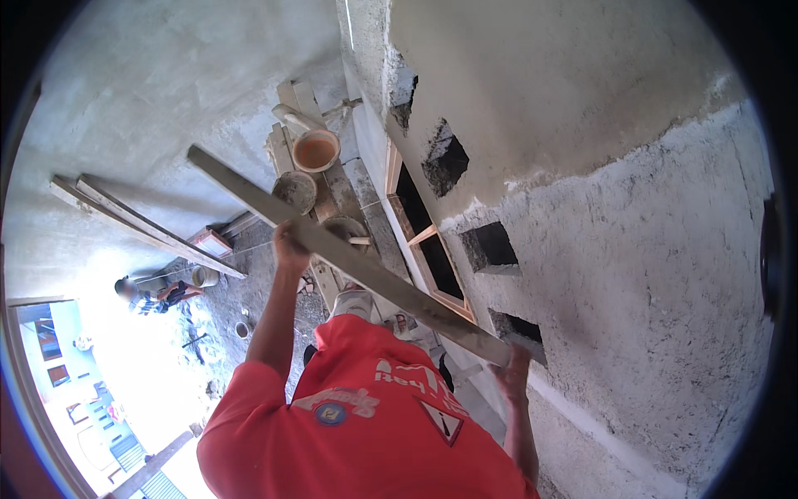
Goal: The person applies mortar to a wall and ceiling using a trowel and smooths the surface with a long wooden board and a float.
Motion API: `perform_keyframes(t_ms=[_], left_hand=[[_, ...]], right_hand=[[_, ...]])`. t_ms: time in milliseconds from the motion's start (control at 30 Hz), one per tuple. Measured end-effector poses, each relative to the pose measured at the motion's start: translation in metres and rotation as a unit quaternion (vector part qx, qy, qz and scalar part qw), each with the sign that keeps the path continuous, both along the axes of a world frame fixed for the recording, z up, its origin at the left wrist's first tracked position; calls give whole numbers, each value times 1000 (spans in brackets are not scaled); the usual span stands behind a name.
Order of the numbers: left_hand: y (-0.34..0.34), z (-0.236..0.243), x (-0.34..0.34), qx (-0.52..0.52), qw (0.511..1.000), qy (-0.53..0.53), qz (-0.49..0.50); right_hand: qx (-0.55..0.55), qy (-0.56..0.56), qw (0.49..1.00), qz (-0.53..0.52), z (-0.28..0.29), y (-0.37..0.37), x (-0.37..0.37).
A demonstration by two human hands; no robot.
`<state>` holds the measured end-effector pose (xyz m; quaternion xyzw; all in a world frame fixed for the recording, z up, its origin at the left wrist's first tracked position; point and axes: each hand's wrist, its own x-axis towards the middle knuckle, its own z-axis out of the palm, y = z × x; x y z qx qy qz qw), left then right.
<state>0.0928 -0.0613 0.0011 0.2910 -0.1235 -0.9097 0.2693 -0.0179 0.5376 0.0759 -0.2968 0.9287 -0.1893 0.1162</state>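
Note:
I hold a long grey straightedge board [357, 262] with both hands, and it runs diagonally from upper left to lower right. My left hand [288, 247] grips it near its middle. At its lower end my right hand [513, 370] grips it where it meets the rough grey plastered wall [648, 274]. My red shirt [366, 424] fills the lower middle of the view.
Square holes [490, 247] and a wooden window frame [432, 249] are set in the wall. Below me are scaffold planks carrying an orange bucket [316, 151] and two mortar pans [295, 191]. Long boards [141, 224] lean at left. A person [141, 295] crouches on the ground far below.

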Motion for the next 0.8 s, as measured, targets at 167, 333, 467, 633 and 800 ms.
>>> perform_keyframes(t_ms=[167, 333, 467, 633, 800], left_hand=[[-20, 22, 80, -59, 994, -34, 81], [-52, 54, 137, -115, 982, -60, 139], [-82, 72, 178, -91, 972, -3, 216], [-107, 57, 226, -87, 954, -74, 278], [-126, 53, 246, -113, 928, -110, 338]], right_hand=[[-16, -54, 997, 47, -29, -68, -36], [-26, -56, 992, 106, -57, -147, -73], [-57, -65, 981, 176, -91, -212, -96], [-15, -20, 980, 197, -132, -300, -103], [62, -181, 981, 33, -164, -359, -104]])
